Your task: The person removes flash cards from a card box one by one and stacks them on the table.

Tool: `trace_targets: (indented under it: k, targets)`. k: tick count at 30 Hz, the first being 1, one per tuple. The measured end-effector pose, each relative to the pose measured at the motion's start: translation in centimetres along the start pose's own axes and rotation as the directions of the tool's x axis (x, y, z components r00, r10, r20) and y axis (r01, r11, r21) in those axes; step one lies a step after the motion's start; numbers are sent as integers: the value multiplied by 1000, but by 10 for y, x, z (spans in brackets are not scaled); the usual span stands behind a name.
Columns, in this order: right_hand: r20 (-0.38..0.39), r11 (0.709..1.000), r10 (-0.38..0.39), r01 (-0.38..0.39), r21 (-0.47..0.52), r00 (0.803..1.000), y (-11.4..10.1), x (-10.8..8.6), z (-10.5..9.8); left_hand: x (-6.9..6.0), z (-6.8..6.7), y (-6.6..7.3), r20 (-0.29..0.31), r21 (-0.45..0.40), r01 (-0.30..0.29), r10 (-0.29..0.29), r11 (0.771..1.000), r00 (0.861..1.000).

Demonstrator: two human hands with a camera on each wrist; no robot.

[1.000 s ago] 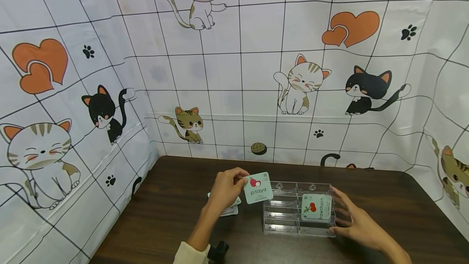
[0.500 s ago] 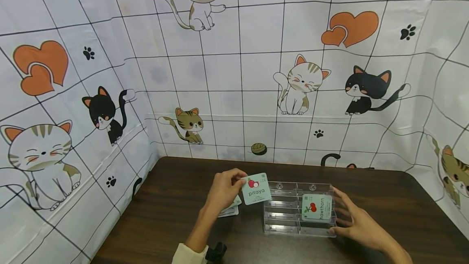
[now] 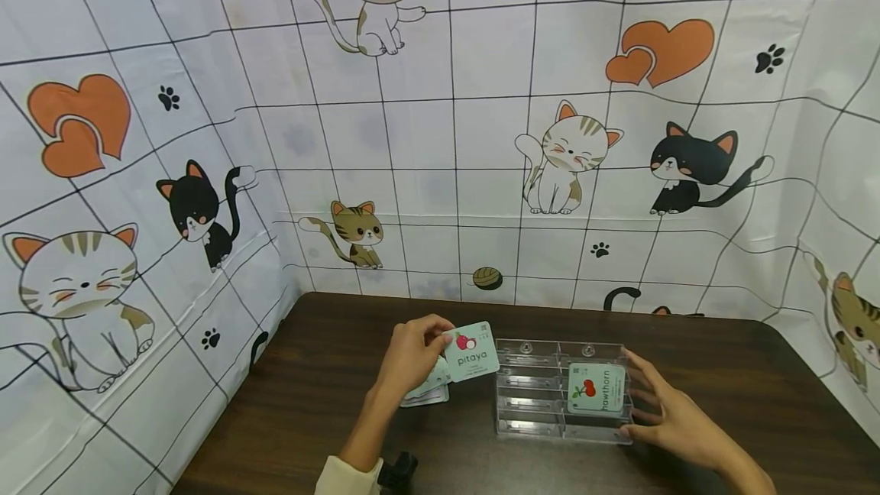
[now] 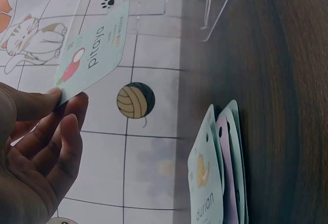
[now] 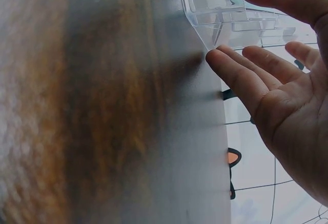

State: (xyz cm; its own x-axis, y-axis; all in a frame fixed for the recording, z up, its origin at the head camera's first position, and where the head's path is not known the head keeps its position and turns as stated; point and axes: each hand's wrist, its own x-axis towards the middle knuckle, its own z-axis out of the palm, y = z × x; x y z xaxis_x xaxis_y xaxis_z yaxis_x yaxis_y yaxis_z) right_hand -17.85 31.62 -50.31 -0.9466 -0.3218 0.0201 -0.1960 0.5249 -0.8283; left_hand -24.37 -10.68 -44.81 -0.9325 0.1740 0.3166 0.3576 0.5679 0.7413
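My left hand point(image 3: 406, 361) pinches a pale green card point(image 3: 472, 352) printed "pitaya" by its left edge, thumb against forefinger. The card is tilted, its right corner beside a clear plastic tiered rack point(image 3: 528, 405). In the rack's right column leans a "hawthorn" card point(image 3: 595, 388), turned sideways. My right hand point(image 3: 677, 418) is at the rack's right side, fingers straight and fingertips at its edge; the right wrist view also shows these extended fingers point(image 5: 241, 78). Below my left hand lies a small pile of cards point(image 3: 428, 397), partly covered; a "durian" card point(image 4: 205, 178) faces the left wrist camera.
The dark wooden table point(image 3: 316, 403) carries the rack and the pile. A white sheet point(image 3: 426, 136) with grid lines and cartoon cats hangs behind and at both sides. A black strap point(image 3: 399, 470) sits on the left wrist.
My left hand has drifted slightly left with the pitaya card, which now overlaps the pile more and stands a little farther from the rack. My right hand and the rack look unmoved.
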Motion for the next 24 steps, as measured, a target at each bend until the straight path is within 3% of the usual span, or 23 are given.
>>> trace_targets:
  k: [24]
  targets:
    - [9, 1000, -11, 11, 11, 1000, 2, 0, -1, -5, -15, -23, -10, 8, 70, -70, 997, 997]
